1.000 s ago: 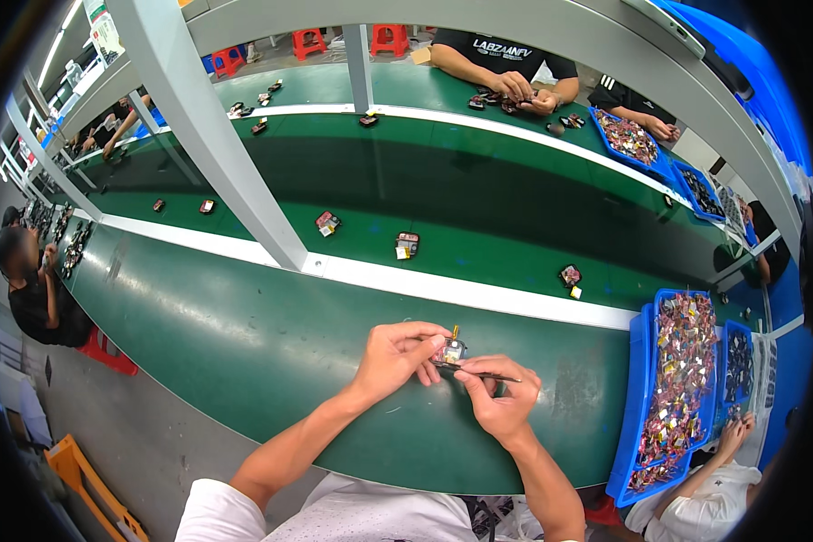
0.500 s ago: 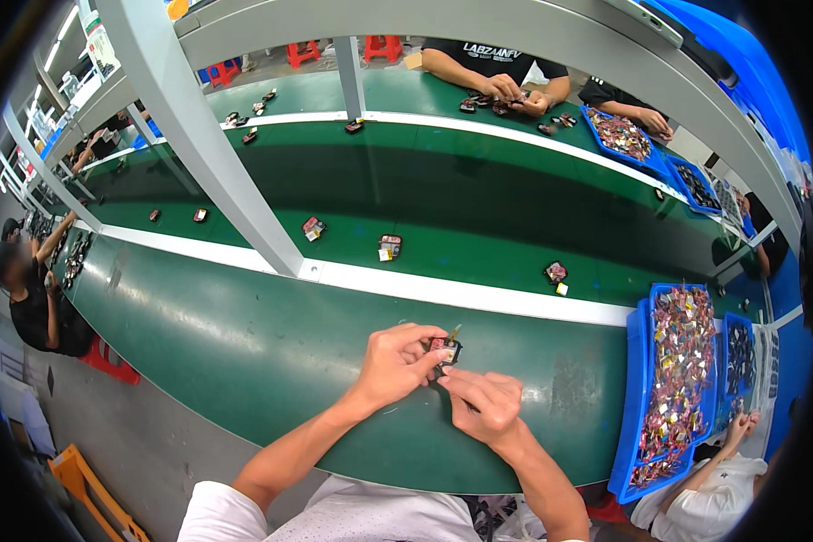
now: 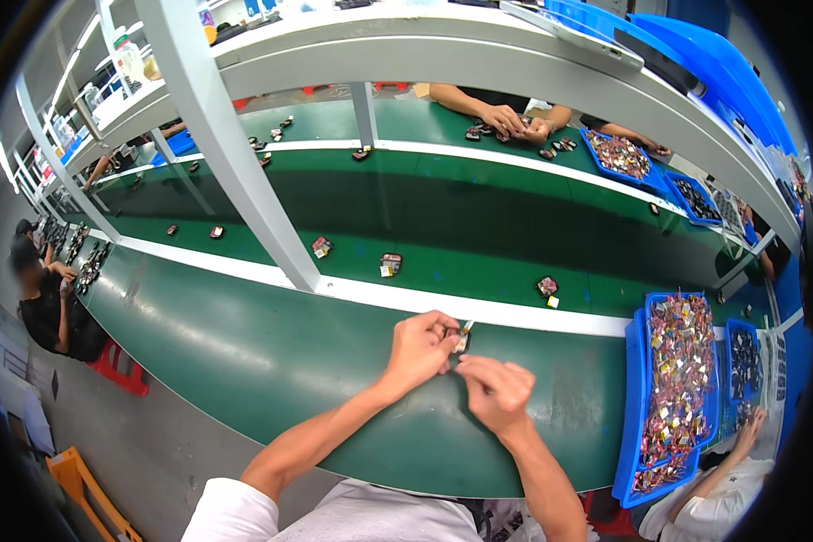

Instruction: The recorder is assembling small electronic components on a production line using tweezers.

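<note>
Above the green bench, my left hand grips a small black-edged electronic part between thumb and fingers. A pale face and a thin yellowish strip show on the part; the left fingers cover most of it. Close against its lower edge is my right hand, thumb and index finger pinched together. What that pinch holds, if anything, is too small to make out. Similar small parts lie across the belt, among them one with a white tag and another beside a white piece.
A blue bin heaped with reddish small parts stands on my right, beside a smaller blue tray of dark parts. A grey post and overhead shelf beam frame the belt. Co-workers sit across, far left and right.
Both hands have shifted slightly right in the picture, with the part still in the left. The part is turned, showing less of its reddish face. The whole view has tilted slightly.
</note>
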A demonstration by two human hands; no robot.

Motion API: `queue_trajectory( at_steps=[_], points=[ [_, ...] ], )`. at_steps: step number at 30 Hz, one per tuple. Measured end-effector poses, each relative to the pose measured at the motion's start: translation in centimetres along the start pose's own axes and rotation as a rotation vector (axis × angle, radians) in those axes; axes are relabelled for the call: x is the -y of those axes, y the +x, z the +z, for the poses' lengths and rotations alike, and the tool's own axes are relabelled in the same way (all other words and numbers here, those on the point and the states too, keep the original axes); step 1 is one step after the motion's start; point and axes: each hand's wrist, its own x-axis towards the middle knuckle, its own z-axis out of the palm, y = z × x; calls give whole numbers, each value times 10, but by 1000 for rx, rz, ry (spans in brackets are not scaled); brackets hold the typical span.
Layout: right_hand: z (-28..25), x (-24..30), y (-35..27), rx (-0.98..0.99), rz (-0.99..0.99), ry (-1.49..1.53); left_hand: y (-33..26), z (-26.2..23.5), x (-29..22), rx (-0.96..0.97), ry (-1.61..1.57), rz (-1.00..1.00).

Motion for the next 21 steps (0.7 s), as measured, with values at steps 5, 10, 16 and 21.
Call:
queue_trajectory(
  at_steps=[5, 10, 16, 21],
  points=[
    [-14, -11, 4, -206, 128, 27, 80, 22, -2, -125, 78, 80],
    [-6, -11, 0, -163, 187, 78, 130, 28, 16, -225, 289, 146],
    [-10, -15, 2, -178, 186, 78, 141, -7, 28, -281, 802, 291],
    [-5, -12, 5, -135, 105, 92, 144, -102, -2, -235, 1109, 222]
  ],
)
